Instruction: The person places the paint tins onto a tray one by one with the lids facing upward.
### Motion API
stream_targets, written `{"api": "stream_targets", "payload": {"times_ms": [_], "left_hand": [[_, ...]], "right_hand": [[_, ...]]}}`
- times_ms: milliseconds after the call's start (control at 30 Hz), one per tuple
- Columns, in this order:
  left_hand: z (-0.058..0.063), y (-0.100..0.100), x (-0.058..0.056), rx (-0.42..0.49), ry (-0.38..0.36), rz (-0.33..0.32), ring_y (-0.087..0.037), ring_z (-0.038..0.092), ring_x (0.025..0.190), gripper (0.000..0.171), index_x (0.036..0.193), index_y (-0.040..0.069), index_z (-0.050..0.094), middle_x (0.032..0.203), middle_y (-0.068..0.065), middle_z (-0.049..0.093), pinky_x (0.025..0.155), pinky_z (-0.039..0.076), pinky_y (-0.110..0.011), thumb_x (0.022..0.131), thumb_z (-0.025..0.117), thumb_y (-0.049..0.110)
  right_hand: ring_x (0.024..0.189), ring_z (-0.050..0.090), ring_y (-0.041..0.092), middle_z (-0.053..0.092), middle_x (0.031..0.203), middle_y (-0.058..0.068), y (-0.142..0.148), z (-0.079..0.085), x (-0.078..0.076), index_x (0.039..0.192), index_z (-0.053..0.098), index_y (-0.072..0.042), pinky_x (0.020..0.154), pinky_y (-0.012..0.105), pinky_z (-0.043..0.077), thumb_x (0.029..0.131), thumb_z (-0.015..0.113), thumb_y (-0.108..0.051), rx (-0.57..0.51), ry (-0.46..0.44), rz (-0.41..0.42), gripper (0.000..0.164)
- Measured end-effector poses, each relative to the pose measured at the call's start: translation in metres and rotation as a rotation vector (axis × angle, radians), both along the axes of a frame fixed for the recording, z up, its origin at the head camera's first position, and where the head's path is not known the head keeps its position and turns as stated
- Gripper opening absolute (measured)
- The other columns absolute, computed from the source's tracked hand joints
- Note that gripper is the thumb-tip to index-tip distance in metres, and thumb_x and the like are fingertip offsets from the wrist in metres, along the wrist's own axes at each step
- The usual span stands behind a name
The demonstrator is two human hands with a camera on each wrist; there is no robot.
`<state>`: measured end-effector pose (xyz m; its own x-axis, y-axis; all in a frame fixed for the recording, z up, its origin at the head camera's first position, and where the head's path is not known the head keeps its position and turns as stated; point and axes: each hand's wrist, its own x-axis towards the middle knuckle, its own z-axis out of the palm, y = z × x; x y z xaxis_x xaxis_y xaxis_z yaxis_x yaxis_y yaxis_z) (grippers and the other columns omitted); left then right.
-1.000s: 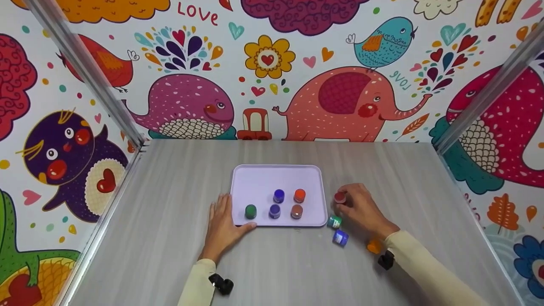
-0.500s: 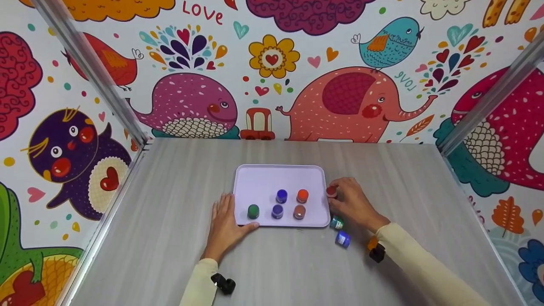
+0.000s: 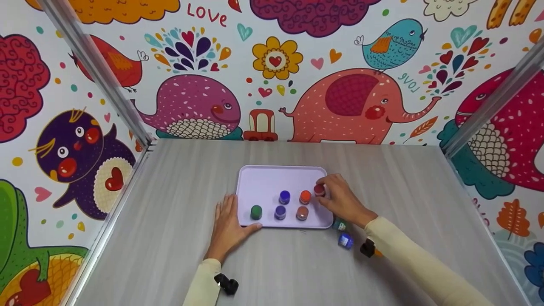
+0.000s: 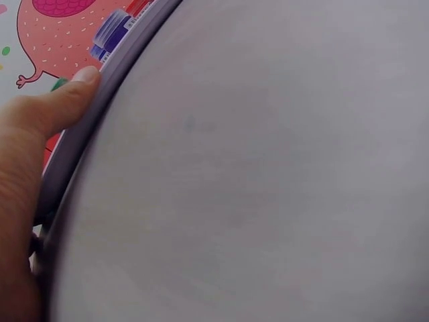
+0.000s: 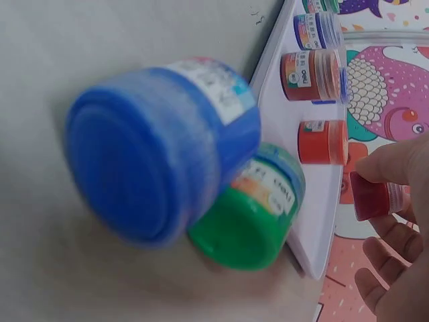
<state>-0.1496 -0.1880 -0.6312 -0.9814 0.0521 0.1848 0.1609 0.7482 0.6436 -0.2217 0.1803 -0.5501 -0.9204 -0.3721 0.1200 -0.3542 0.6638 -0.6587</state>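
My right hand [image 3: 345,201] pinches a dark red paint jar [image 5: 371,198] between thumb and fingers, over the right side of the lilac tray [image 3: 263,174]. The right wrist view shows the jar held off the tray floor. My left hand [image 3: 229,229] rests against the tray's front left corner, fingers along its side and thumb on the front rim. On the tray stand an orange-red jar [image 3: 305,196], a brown jar [image 3: 302,213], a blue jar [image 3: 284,196], a violet-blue jar [image 3: 280,212] and a green jar [image 3: 256,212].
Outside the tray's front right corner lie a green paint jar [image 5: 244,225] and a blue paint jar [image 3: 345,241] on their sides. An orange thing [image 3: 378,253] is mostly hidden under the right wrist. Patterned walls [image 3: 263,55] bound the grey table [image 3: 191,170].
My right hand has carried the dark red jar leftward, from beside the tray to above its right part. My left hand has stayed at the tray's corner. The view has shifted slightly.
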Motion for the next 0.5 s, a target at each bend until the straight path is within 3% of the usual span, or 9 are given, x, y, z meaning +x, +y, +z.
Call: {"api": "stream_targets", "payload": {"times_ms": [500], "left_hand": [[-0.001, 0.000, -0.001, 0.003, -0.008, 0.009, -0.049, 0.020, 0.166, 0.130, 0.169, -0.007, 0.029, 0.174, -0.031, 0.034, 0.136, 0.004, -0.063, 0.080, 0.091, 0.065]], "right_hand": [[0.120, 0.057, 0.025, 0.068, 0.125, 0.007, -0.030, -0.006, -0.011, 0.134, 0.069, -0.001, 0.106, 0.043, 0.058, 0.095, 0.085, -0.003, -0.025, 0.092, 0.091, 0.042]]}}
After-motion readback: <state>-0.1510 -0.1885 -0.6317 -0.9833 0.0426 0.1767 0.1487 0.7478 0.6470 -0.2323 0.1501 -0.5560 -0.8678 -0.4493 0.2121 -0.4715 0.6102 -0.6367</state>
